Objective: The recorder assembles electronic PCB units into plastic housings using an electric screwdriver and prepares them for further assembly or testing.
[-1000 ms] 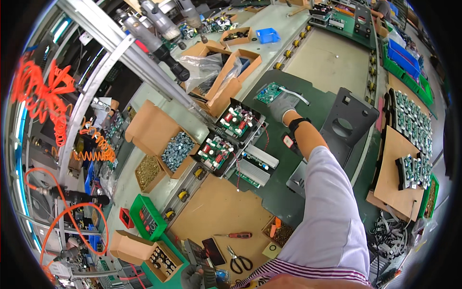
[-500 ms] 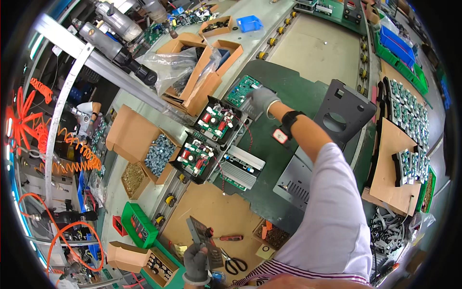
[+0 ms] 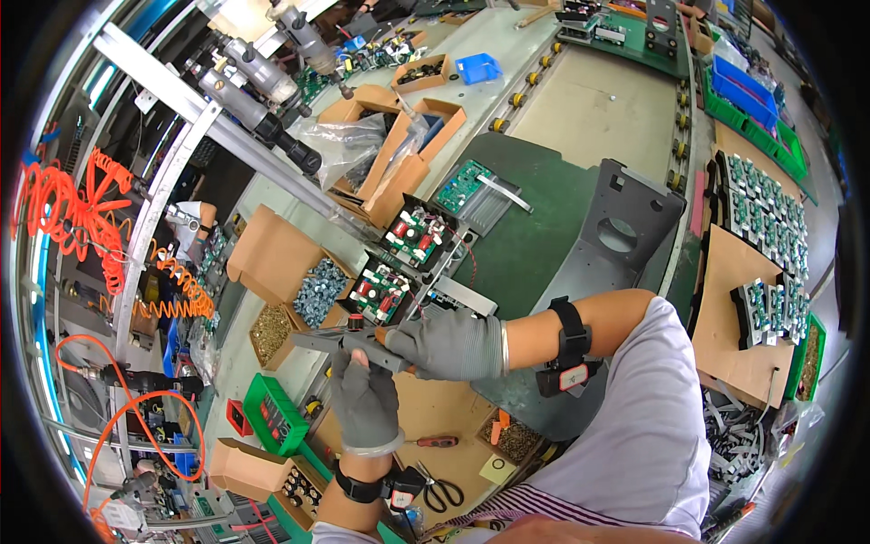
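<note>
Green pallet (image 3: 544,172), dark, flat: reference for every place below. Grey metal plate (image 3: 340,342), one, narrow: held up in the air off the pallet's near-left side; a small red-and-black part (image 3: 355,321) shows at its far edge. Left hand (image 3: 364,399), grey-gloved: fingers closed on the plate from the near side, thumb tip bare. Right hand (image 3: 453,344), grey-gloved: fingers narrow, gripping the plate's right end, forearm above the pallet. Circuit board (image 3: 460,188), green, with white ribbon cable (image 3: 505,192): toward the pallet's far-left edge. Black modules (image 3: 417,234), two, with red and white components: along the pallet's left edge. Silver heat sink (image 3: 469,295), mostly hidden by the right hand: pallet's left part. Grey bracket (image 3: 645,210), large, round opening: pallet's right side. Desk (image 3: 467,100), pale: left of the pallet, bearing an open carton of bluish fasteners (image 3: 319,292). Screwdriver (image 3: 438,442), red-handled, and scissors (image 3: 442,494), black-handled: both on the pallet's near side.
</note>
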`<state>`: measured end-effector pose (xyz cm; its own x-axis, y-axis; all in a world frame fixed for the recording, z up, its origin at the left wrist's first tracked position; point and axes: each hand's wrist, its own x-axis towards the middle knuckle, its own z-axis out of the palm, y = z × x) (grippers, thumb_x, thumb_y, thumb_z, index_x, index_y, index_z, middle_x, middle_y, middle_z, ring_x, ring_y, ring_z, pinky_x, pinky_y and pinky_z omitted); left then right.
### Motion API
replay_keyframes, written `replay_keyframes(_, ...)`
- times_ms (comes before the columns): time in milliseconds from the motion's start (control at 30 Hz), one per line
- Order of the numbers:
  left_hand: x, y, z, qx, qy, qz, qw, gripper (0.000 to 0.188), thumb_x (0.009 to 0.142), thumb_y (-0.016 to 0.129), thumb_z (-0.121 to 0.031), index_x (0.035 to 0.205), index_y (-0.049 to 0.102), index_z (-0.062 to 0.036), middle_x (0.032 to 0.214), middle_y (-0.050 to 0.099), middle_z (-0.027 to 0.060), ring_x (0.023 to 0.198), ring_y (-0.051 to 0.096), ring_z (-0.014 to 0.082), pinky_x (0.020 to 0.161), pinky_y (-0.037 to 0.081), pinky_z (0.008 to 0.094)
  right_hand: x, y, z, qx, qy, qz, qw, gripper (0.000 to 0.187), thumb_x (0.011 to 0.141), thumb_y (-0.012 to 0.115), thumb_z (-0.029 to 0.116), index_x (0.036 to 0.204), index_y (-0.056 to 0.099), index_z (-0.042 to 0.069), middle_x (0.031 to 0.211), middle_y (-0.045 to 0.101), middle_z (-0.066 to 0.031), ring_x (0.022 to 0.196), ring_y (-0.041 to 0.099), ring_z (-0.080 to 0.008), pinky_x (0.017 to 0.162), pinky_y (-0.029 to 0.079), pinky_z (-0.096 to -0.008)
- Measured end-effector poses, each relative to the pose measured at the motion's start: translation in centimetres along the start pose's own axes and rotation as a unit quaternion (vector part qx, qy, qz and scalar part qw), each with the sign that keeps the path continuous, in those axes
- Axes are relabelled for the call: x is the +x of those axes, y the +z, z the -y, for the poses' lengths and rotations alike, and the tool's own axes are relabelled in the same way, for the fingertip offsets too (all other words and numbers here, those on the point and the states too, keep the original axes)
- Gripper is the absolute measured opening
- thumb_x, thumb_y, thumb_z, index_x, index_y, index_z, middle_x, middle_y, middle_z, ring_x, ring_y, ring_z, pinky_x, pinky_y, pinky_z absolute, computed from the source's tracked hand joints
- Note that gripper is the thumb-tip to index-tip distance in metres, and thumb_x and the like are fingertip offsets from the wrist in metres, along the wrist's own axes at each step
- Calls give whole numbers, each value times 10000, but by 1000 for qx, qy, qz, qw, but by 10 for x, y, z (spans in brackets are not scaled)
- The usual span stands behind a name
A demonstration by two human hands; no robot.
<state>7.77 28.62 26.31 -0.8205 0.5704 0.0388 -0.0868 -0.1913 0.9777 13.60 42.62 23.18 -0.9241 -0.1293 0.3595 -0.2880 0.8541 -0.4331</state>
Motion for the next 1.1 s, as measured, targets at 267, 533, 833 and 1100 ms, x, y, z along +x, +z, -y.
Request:
replay_keyframes(267,-18,30,-44,-11,90,189,978,482,849,524,-270,1223,354,-19,1212,423,191,1156,393,298,969,293,405,9,-28,-81,356,261,-106,891,298,721,517,197,940,543,-3,721,599,-134,667,612,-193,561,501,-328)
replay_keyframes(533,-57,-54,-10,298,14,214,930,267,852,510,-212,966,519,29,836,606,171,786,600,253,720,458,333,-5,-36,-280,-23,391,-530,752,220,814,475,171,955,507,5,824,596,-125,739,579,-207,618,475,-370)
replay_keyframes(833,-77,-119,29,347,-194,-18,917,286,850,530,-262,904,569,17,864,598,90,713,543,193,599,433,315,-68,-11,-421,-6,680,-416,605,354,724,512,104,1062,507,-1,1078,544,-205,979,542,-333,817,443,-354)
replay_keyframes(1100,-70,-150,81,238,-304,24,922,206,876,487,-202,928,558,-16,815,576,46,674,514,128,561,416,261,-81,20,-490,64,708,-322,625,316,732,507,128,1007,567,-15,1044,565,-209,996,538,-328,825,437,-357)
